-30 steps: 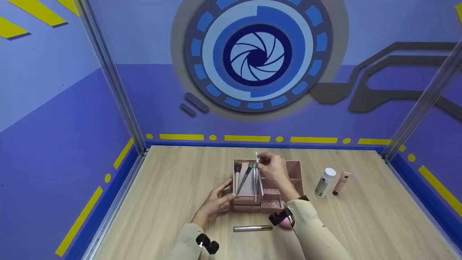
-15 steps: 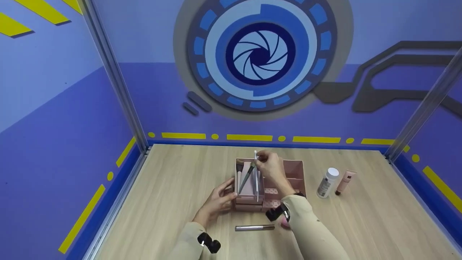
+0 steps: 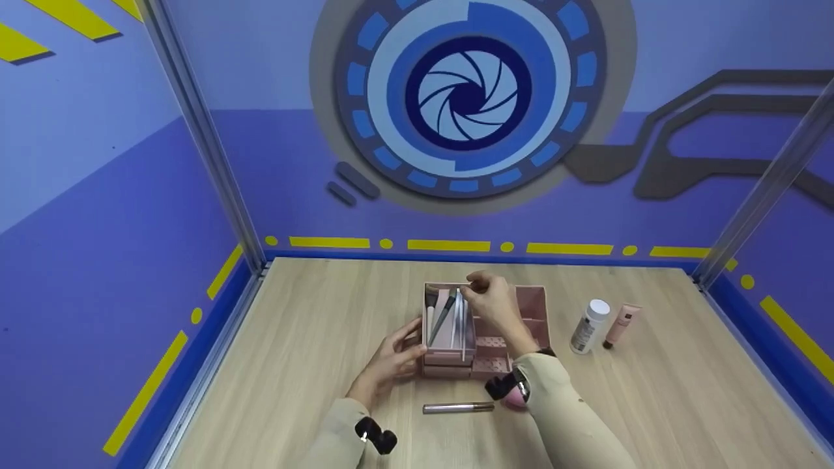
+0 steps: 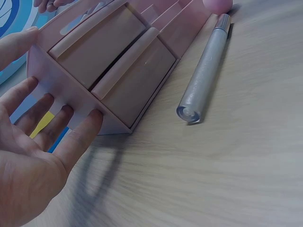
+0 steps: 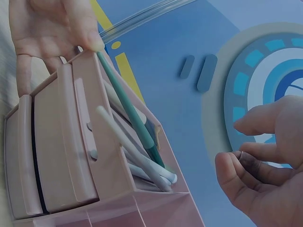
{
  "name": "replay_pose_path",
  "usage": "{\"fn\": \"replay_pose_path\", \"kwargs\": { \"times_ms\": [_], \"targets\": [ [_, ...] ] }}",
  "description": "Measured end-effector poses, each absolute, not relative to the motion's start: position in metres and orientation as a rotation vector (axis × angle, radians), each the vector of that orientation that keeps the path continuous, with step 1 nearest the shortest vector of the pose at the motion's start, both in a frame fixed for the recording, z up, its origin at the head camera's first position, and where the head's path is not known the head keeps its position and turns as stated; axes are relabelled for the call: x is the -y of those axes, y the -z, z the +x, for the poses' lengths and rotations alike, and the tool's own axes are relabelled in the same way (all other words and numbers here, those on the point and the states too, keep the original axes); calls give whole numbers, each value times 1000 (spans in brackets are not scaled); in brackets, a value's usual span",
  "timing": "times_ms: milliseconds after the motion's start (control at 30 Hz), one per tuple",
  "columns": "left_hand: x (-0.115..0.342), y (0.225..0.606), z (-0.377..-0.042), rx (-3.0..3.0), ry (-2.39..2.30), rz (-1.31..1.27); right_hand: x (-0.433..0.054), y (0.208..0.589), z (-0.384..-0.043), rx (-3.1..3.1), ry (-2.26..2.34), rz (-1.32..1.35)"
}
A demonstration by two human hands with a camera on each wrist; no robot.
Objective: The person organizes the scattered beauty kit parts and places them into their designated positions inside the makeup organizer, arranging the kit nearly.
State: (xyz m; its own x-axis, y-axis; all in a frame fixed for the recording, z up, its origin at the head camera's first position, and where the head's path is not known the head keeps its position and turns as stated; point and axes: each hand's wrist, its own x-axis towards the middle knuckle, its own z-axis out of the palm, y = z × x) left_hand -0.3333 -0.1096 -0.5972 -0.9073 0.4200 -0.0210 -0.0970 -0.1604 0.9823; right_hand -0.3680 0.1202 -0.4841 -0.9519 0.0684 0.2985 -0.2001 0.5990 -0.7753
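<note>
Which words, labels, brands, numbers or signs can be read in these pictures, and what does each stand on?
None can be read.
White bottle: dark print on its side, too small to read.
Pink tube: small dark marking, too small to read.
Pink organizer: no lettering visible.
Wall: round shutter-like emblem, no lettering visible.

No readable text, print on white bottle (image 3: 589, 327) and pink tube (image 3: 623, 325) too small

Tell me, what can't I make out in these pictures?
Head view: lettering on the white bottle, too small to read.
Head view: part of the pink organizer, behind the right hand.
Left wrist view: inside the drawers, hidden by their fronts.
Left wrist view: the pink ball, cut off by the top edge.
</note>
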Motion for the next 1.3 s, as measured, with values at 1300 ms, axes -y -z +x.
{"fn": "replay_pose_path", "kwargs": {
  "times_ms": [1300],
  "targets": [
    [111, 598, -334, -1828, -2092, 434, -147, 479, -345, 2579, -1229, 172]
  ]
}}
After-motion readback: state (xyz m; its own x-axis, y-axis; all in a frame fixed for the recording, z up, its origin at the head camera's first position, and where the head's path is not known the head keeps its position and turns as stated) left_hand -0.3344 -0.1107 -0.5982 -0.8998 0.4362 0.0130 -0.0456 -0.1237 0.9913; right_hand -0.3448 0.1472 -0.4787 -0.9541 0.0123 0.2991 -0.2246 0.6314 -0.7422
